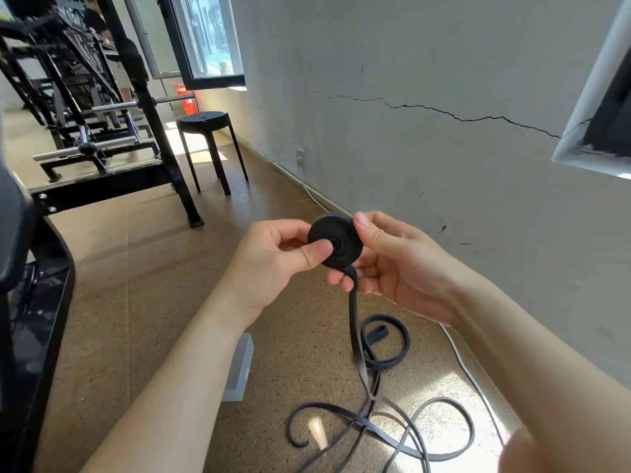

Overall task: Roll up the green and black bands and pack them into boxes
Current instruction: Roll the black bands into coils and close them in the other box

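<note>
1. One black band (336, 241) shows. Both hands pinch its coil: the left hand (269, 257) with its thumb on the face, the right hand (396, 268) clamping the rim.
2. Its tail hangs below the grip, and the loops are cut off at the frame's bottom.
3. One clear box (239, 367) lies below the grip, partly hidden by the left forearm.

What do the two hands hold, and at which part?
The black band, at its rolled part: the left hand pinches the flat face, the right hand grips the rim.
</note>
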The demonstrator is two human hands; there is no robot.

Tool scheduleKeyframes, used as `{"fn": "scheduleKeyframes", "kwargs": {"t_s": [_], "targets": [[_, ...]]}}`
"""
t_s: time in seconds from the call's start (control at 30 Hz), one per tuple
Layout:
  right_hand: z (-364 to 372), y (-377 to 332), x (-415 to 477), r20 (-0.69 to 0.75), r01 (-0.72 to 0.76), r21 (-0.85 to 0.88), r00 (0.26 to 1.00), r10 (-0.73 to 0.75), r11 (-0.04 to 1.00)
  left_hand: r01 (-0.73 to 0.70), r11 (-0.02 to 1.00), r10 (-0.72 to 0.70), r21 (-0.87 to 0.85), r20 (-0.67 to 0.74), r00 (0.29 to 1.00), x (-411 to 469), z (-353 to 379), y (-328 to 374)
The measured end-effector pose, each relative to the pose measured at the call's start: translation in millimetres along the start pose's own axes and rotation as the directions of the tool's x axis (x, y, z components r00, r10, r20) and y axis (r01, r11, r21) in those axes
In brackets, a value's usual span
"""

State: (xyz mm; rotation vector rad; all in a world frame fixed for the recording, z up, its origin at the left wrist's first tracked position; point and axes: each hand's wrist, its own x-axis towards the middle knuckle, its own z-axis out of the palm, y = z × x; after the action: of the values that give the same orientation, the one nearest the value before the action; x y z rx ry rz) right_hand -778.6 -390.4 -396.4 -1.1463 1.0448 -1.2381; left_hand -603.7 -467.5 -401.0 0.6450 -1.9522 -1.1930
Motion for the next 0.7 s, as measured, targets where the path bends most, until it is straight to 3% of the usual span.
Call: {"fn": "scheduleKeyframes", "kwargs": {"t_s": [0.1,0.2,0.4,0.57,0.7], "targets": [[-1,3,2,0.051,0.03,0.154,0.998,-0.038,0.988,0.102,0.95,-0.07,-0.293,0.12,0.99,-1,4,-2],[-3,4,2,0.11,0.029,0.194,0.993,-0.051,0.981,0.1,0.928,-0.058,-0.358,0.128,0.99,-1,8,-2],[-7,-4,-1,0.104,-0.052,-0.016,0.993,0.054,0.998,-0.035,0.999,0.036,0.01,-0.042,0.998,1,-3,0],[-6,-2,0,0.082,-0.063,-0.009,0.995,0.064,0.998,-0.05,0.963,0.062,0.266,-0.037,0.997,1,-12,4],[-5,0,3,0.093,-0.087,0.008,0.992,0.086,0.996,-0.069,0.939,0.071,0.336,0.006,0.997,0,-15,8]]}}
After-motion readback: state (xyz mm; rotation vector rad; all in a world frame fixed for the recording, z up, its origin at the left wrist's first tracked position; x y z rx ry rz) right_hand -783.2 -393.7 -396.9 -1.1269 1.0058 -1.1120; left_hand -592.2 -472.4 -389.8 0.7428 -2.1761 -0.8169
